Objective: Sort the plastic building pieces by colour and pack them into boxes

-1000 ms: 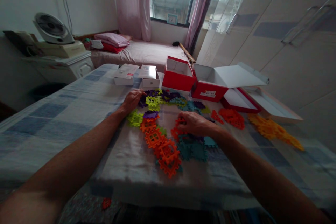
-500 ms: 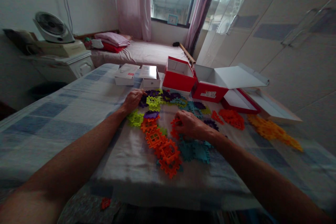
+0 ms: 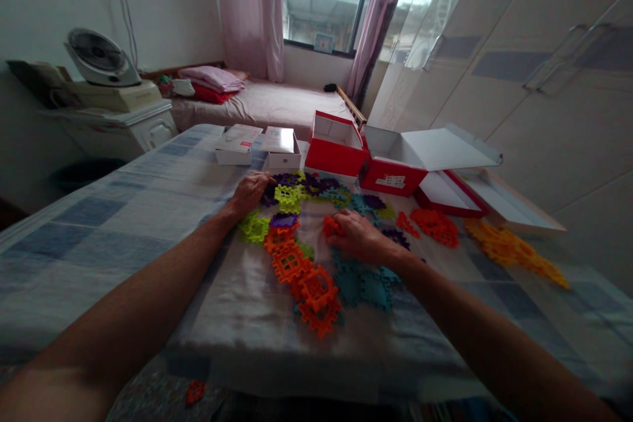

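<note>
My right hand (image 3: 360,236) is closed on a red interlocking plastic tile (image 3: 334,227), just above the tablecloth. My left hand (image 3: 250,191) lies with fingers stretched out beside the purple tiles (image 3: 270,195), resting at their edge. Lime-green tiles (image 3: 287,196) sit to the right of its fingertips, and another lime-green tile (image 3: 254,227) lies below it. Between my arms a run of orange tiles (image 3: 291,262) curves towards me, with a purple tile (image 3: 283,220) at its far end. Teal tiles (image 3: 368,287) lie under and in front of my right wrist.
Red boxes (image 3: 336,157) and small white boxes (image 3: 284,159) stand along the table's far side. To the right lie piles of red tiles (image 3: 438,227) and yellow tiles (image 3: 514,250). A red tile (image 3: 194,392) is on the floor. Beyond the table is a bed (image 3: 287,100).
My right hand keeps the red tile and has shifted very slightly. My left hand stays in place. The whole view has moved a little.
</note>
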### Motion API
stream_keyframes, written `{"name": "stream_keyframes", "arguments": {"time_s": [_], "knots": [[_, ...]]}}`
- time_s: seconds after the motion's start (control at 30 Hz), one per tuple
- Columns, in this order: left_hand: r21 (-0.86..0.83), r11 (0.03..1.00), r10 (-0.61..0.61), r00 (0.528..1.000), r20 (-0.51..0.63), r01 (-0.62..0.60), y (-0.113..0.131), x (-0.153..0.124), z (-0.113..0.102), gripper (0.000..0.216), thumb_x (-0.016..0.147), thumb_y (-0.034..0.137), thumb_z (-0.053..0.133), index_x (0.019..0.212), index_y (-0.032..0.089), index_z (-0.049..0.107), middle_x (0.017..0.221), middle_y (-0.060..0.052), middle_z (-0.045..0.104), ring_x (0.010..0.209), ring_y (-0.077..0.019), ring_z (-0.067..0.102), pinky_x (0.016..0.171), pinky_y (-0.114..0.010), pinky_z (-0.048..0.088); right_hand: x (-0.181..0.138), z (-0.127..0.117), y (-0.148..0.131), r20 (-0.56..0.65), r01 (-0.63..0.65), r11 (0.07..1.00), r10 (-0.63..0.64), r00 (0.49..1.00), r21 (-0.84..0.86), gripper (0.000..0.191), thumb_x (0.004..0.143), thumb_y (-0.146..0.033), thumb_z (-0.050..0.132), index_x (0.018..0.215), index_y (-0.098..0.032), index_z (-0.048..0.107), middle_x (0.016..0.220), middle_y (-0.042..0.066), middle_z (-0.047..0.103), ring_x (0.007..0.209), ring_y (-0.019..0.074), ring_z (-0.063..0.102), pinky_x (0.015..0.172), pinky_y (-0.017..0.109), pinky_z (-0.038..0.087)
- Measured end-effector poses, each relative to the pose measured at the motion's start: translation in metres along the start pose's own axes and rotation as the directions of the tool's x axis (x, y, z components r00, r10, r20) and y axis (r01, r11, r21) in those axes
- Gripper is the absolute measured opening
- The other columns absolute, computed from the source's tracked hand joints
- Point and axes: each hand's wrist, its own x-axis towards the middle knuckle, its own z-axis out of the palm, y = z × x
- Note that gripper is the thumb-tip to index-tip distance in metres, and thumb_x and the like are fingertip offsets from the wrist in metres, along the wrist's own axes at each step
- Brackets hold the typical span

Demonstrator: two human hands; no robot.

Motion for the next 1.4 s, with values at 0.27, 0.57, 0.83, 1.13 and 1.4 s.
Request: {"name": "stream_keyframes", "arguments": {"time_s": [0.27, 0.57, 0.83, 1.13, 1.4], "knots": [[0.043, 0.999, -0.013, 1.000, 0.024, 0.012, 0.008, 0.000, -0.002, 0.064, 0.079, 0.063, 0.027, 0.082, 0.015, 0.069, 0.094, -0.011, 0.067, 0.091, -0.0230, 0.060, 0.085, -0.034, 0.046, 0.011, 0.009, 0.006, -0.109, 0.010, 0.998, -0.017, 0.994, -0.066, 0.021, 0.074, -0.030, 0.057, 0.090, -0.016, 0.052, 0.091, 0.008, 0.055, 0.083, 0.0189, 0.049, 0.071, 0.029, 0.037], [0.034, 0.999, 0.003, 1.000, 0.024, -0.003, 0.003, 0.001, -0.004, 0.059, 0.078, 0.062, 0.031, 0.081, 0.017, 0.069, 0.097, -0.011, 0.067, 0.092, -0.0236, 0.060, 0.087, -0.037, 0.046, 0.008, 0.000, 0.003, -0.403, 0.099, 0.940, 0.044, 0.914, 0.326, 0.010, 0.076, -0.019, 0.051, 0.085, -0.018, 0.053, 0.088, 0.002, 0.054, 0.078, 0.0120, 0.050, 0.071, 0.023, 0.039], [0.036, 0.999, 0.028, 0.998, 0.048, -0.030, 0.001, 0.000, -0.005, 0.059, 0.080, 0.059, 0.029, 0.084, 0.015, 0.068, 0.100, -0.014, 0.065, 0.093, -0.0258, 0.059, 0.087, -0.041, 0.045, -0.044, -0.047, 0.106, -0.502, -0.231, 0.891, 0.416, 0.758, 0.390, 0.024, 0.072, -0.034, 0.055, 0.088, -0.016, 0.057, 0.082, 0.004, 0.062, 0.075, 0.0168, 0.056, 0.070, 0.029, 0.043], [0.044, 0.999, 0.028, 0.999, 0.046, -0.030, 0.002, 0.000, -0.005, 0.064, 0.080, 0.064, 0.028, 0.083, 0.014, 0.068, 0.100, -0.014, 0.065, 0.093, -0.0252, 0.058, 0.084, -0.039, 0.046, -0.074, -0.031, 0.154, -0.630, -0.487, 0.873, 0.357, 0.690, -0.038, 0.034, 0.075, -0.032, 0.054, 0.104, -0.016, 0.061, 0.105, 0.013, 0.058, 0.101, 0.0255, 0.052, 0.088, 0.039, 0.040], [0.043, 0.999, -0.005, 0.999, 0.037, 0.003, -0.001, 0.000, -0.003, 0.070, 0.079, 0.068, 0.026, 0.086, 0.013, 0.069, 0.100, -0.013, 0.066, 0.093, -0.0239, 0.059, 0.084, -0.037, 0.047, -0.070, -0.009, 0.137, -0.455, -0.281, 0.910, 0.120, 0.883, -0.304, 0.021, 0.081, -0.033, 0.052, 0.093, -0.024, 0.067, 0.123, 0.008, 0.054, 0.125, 0.0314, 0.034, 0.096, 0.052, 0.032]]}}
